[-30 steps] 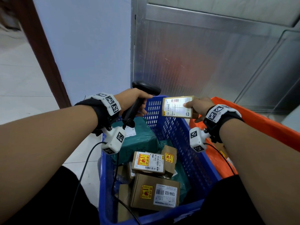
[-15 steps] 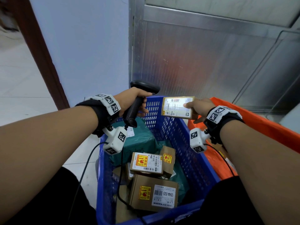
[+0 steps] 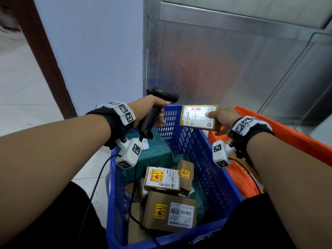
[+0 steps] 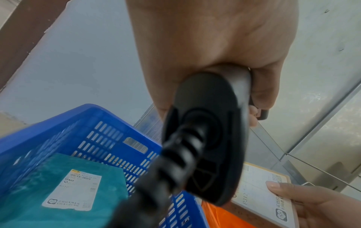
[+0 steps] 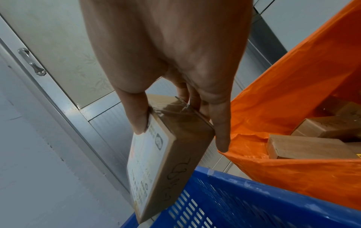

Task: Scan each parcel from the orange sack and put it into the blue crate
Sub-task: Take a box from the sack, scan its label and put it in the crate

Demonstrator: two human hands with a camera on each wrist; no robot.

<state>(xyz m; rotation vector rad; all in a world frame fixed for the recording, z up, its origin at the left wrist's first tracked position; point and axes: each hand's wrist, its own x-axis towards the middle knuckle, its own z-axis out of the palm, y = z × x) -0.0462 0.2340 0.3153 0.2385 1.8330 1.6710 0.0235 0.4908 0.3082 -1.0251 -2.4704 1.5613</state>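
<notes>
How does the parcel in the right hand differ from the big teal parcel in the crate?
The held parcel is a slim brown cardboard box, gripped in the air by the right hand. The teal parcel is bulkier, wrapped in teal plastic, and lies inside the blue crate. Both carry white shipping labels.

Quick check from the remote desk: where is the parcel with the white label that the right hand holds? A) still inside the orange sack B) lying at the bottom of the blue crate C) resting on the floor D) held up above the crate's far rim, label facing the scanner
D: the right hand pinches the small cardboard parcel above the blue crate rim, its label turned toward the barcode scanner gripped in the left hand.
</notes>
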